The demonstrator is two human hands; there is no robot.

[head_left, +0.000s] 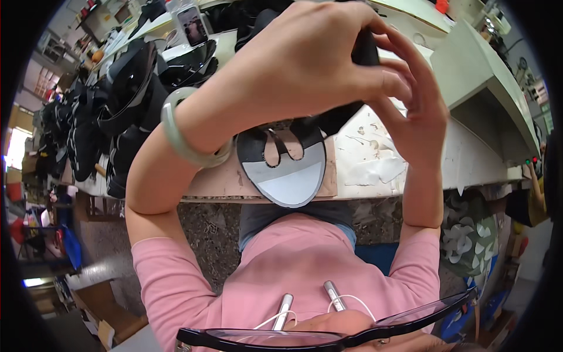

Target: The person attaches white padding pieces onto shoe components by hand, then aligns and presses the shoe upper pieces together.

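Note:
Both my hands are raised together over the bench, closed about a black piece (366,50) whose kind I cannot make out. My left hand (311,56), its arm reaching across from the left with a pale green bangle (173,126) at the wrist, curls round the piece and hides much of it. Against its thumb press the bent fingers of my right hand (422,117). Below them, at the bench's near edge, lies a flat shoe-upper-like piece (290,182), black at the top and pale grey at its rounded end, with two oval cutouts.
Many black moulded pieces (126,88) are piled along the left of the bench (375,138). A phone (193,26) stands at the back. On the right rises a grey-green metal housing (481,76). Below it hangs a bag with pale scraps (469,234). Another person's arm (535,193) shows at far right.

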